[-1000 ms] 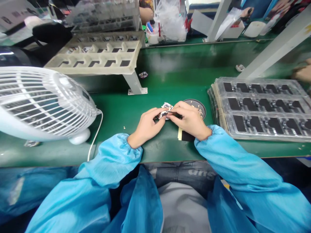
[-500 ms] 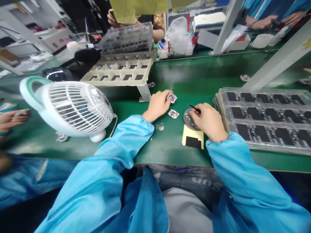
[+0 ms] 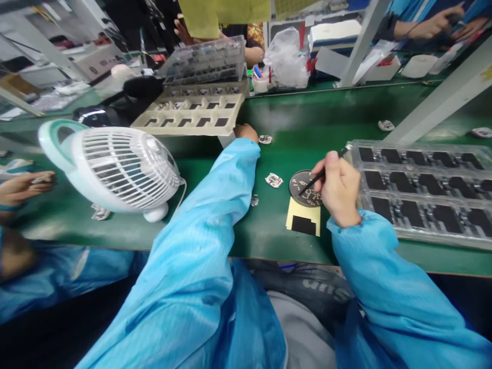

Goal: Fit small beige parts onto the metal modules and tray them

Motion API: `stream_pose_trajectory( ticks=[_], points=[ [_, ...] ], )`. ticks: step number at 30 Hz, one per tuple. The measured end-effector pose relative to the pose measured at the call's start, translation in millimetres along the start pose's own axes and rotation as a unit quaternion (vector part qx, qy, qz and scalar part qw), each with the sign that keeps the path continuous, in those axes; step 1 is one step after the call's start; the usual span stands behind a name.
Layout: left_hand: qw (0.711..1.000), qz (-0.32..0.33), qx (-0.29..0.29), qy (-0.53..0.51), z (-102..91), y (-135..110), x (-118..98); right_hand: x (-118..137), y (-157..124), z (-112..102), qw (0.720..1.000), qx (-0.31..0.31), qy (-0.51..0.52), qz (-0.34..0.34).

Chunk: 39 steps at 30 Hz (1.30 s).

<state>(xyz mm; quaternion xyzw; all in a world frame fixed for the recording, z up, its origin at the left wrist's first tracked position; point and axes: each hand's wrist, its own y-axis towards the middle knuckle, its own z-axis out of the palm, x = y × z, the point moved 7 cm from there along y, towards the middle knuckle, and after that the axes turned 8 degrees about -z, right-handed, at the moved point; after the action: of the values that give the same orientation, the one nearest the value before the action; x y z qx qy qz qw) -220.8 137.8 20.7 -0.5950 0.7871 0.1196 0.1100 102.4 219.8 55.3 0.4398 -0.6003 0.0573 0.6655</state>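
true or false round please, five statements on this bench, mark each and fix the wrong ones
1. The right hand holds a slim dark tool. True.
2. The tool slants down toward the round dish. True.
3. The dish contains nothing. False: small pale pieces lie in it.
4. A black piece lies on the yellow sheet. True.
5. Both hands are at the dish. False: the left hand is beside the raised tray.

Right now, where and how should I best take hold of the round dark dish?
I'd probably take the round dark dish by its outer rim, from the left: no hand or tool crosses that edge, while the right hand holds a slim dark tool over it from the right. Keep it level, since small pale pieces lie on it.
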Motion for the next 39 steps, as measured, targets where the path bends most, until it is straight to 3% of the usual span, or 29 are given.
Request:
stream_pose_trajectory(
  ticks=[4,6,8,10,12,15,16,18,20,24,26,32,36,39],
  points=[
    [0.998,-0.045,0.017,0.028,2.3,2,5,-16,1,24,0.983,0.094,0.129,0.091],
    [0.999,-0.016,0.02,0.023,-1.7,-8,-1,-14,0,29,0.978,0.118,0.15,0.08],
    [0.998,0.054,0.01,-0.008,-11.3,-33,-10,-10,-6,26,0.981,0.12,0.142,0.053],
    [0.985,0.162,0.002,-0.063,-24.4,-78,-16,-9,-19,17,0.984,0.108,0.131,0.048],
    [0.948,0.293,0.023,-0.124,-35.9,-138,-16,-12,-37,5,0.986,0.087,0.127,0.063],
    [0.85,0.473,0.155,-0.174,-36.7,-232,-8,-18,-65,-9,0.989,0.075,0.106,0.075],
    [0.826,0.5,0.195,-0.174,-34.0,-254,-2,-21,-72,-11,0.989,0.08,0.097,0.076],
    [0.806,0.512,0.243,-0.173,-27.2,-279,7,-26,-82,-11,0.989,0.101,0.078,0.076],
    [0.814,0.496,0.251,-0.167,-20.1,-284,14,-31,-87,-10,0.989,0.118,0.06,0.07],
    [0.868,0.437,0.202,-0.124,-10.5,-272,23,-35,-88,-10,0.988,0.127,0.041,0.074],
    [0.879,0.427,0.184,-0.106,-8.8,-270,25,-35,-88,-10,0.987,0.13,0.04,0.082],
    [0.885,0.417,0.169,-0.118,-8.6,-272,27,-35,-90,-10,0.987,0.136,0.027,0.085],
    [0.882,0.376,0.179,-0.219,-12.3,-266,27,-36,-90,-11,0.988,0.13,-0.011,0.078],
    [0.845,0.267,0.292,-0.36,-1.7,-263,30,-37,-90,-11,0.988,0.129,-0.008,0.083]
  ],
)
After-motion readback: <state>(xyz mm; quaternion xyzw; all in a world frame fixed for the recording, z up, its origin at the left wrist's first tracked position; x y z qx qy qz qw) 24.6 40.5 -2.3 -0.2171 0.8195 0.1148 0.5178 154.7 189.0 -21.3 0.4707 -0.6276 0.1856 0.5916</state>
